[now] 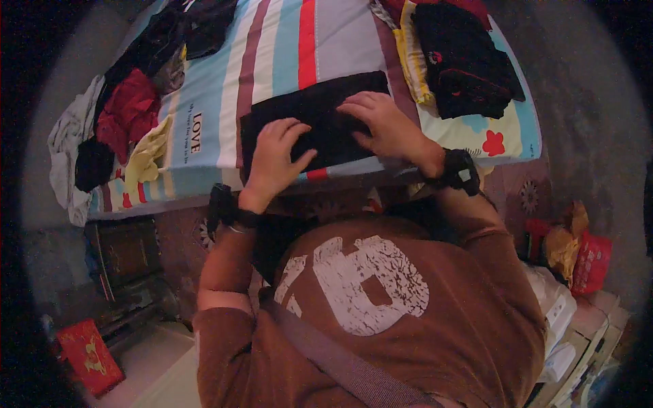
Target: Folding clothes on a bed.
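A folded black garment (316, 109) lies flat on the striped bed sheet (285, 51), near the bed's front edge. My left hand (278, 153) rests on the garment's left part, palm down, with thumb and fingers apart. On its right part lies my right hand (382, 122), fingers spread over the dark cloth. Neither hand grips anything that I can see. Each wrist wears a black strap with a small device.
Folded dark clothes (464, 66) are stacked at the right, beside a yellow-and-white cloth (410, 66). Loose garments, among them a red one (130, 112) and a grey one (74, 143), cover the bed's left edge. A red box (91, 357) stands low at the left.
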Motion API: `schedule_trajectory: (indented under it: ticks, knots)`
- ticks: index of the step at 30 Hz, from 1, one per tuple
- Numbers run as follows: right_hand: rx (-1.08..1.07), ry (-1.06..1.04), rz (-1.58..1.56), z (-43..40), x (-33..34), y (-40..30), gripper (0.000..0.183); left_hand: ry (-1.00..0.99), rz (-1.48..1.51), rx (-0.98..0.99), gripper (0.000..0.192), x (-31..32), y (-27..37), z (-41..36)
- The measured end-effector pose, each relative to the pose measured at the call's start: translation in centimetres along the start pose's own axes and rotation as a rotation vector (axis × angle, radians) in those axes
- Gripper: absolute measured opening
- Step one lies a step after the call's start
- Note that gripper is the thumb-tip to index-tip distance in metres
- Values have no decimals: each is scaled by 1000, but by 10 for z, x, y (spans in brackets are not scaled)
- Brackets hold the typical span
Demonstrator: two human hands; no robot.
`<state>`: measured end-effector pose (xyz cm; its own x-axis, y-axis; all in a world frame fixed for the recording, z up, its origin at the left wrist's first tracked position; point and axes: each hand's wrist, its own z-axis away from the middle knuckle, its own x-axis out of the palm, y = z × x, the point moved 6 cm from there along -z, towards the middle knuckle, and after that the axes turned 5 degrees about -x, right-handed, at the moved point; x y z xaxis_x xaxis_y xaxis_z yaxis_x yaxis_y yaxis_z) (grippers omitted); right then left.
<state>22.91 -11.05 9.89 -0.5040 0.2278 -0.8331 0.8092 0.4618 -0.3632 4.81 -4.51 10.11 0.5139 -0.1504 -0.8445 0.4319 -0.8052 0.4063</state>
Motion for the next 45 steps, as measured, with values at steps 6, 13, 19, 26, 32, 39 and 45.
schedule_trajectory:
  ticks: [6,13,19,26,32,39,45]
  knots:
    - [18,29,-22,17,4,-2,56,3,-17,-29,48,18,-12,9]
    - [61,129,18,28,4,4,47,-58,-79,-14,51,10,0,9]
    - [77,33,67,38,0,0,45,-119,-128,-41,51,6,6,16]
    - [181,200,-68,10,-35,-20,38,-36,116,-67,38,-16,24,-21]
    - [78,200,167,-18,45,8,54,15,-95,-21,49,61,-4,-20]
    - [310,78,439,19,24,52,66,-28,-253,-179,59,39,-54,20]
    - [712,172,-127,16,2,112,76,235,172,-619,67,2,-130,12]
